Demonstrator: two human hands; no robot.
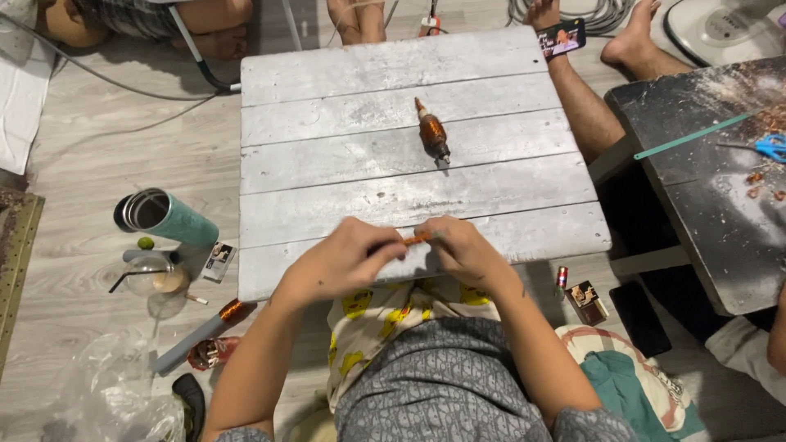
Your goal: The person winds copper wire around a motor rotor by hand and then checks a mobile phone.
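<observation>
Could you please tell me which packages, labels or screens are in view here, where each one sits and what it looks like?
Phone: in another person's hand beyond the table's far right corner, screen lit in mixed colours.
Small box: on the floor right of the table, rectangular, brown and dark.
Dark phone: flat on the floor beside that box, screen black.
Small card: on the floor left of the table, pale with a picture.

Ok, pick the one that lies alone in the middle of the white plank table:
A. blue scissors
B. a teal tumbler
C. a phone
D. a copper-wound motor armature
D: the copper-wound armature lies alone mid-table, beyond both hands.
</observation>
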